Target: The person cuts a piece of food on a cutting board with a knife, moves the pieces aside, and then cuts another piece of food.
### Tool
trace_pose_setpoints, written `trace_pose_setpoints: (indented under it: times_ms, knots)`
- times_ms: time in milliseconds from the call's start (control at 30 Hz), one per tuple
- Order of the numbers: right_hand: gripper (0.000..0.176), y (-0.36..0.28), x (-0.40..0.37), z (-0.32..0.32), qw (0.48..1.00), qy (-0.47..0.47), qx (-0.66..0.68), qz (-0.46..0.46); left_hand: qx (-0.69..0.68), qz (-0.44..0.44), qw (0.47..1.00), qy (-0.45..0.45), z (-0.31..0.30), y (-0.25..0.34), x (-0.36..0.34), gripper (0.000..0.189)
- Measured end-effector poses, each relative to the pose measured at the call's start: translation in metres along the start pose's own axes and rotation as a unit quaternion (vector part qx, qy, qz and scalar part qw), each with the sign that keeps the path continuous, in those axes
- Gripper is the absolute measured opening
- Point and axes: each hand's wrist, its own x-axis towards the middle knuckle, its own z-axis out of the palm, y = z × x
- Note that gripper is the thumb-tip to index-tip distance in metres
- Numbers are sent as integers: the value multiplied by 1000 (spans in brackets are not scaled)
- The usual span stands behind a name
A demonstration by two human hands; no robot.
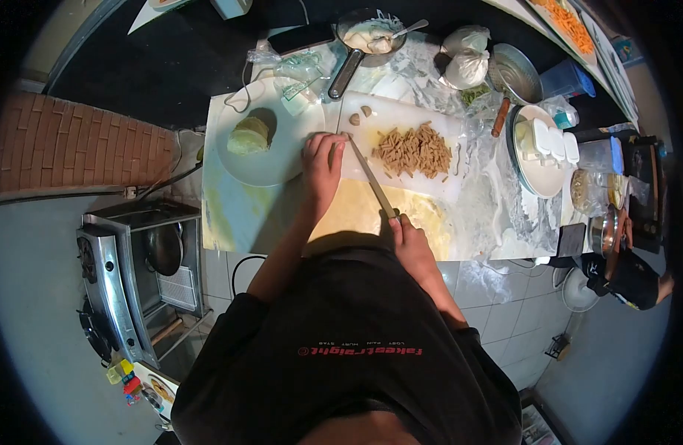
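Observation:
A knife (372, 176) lies slantwise over the near left part of a white cutting board (449, 185), its handle in my right hand (409, 241). My left hand (323, 167) is at the board's left edge with its fingers bent beside the knife's tip; what they hold, if anything, is too small to tell. Brown chopped strips (413, 150) form a pile on the board, and two small brown pieces (360, 115) lie behind the knife. Left of my left hand, a large pale plate (241, 169) bears a piece of cabbage (249, 136).
At the back stands a pan (350, 68) with white batter and a spoon. To the right are plastic bags (467, 68), a metal pot (524, 74) and a bowl (540, 183) with white containers. A stove (108, 278) is at the left; another person (623, 278) is at the far right.

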Motion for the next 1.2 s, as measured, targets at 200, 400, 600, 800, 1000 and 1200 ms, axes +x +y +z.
trace_pose_setpoints:
  times_ms: [200,400,600,800,1000,1200]
  knots:
    - [41,9,-3,-9,998,52,14,29,42,13,998,-41,6,-12,24,23]
    - [41,13,-3,-4,997,57,55,4,49,44,987,-148,8,-24,26,26]
    - [43,6,1,3,998,36,50,11,-20,48,991,-120,-7,-15,15,24]
    - [40,0,7,2,999,15,31,-8,63,26,994,-85,-4,-15,-3,24]
    - [32,-1,14,6,999,10,21,-45,86,3,995,-50,2,-8,-19,23]
    - [28,2,15,12,998,14,7,-62,96,0,995,-40,0,-5,-24,25]
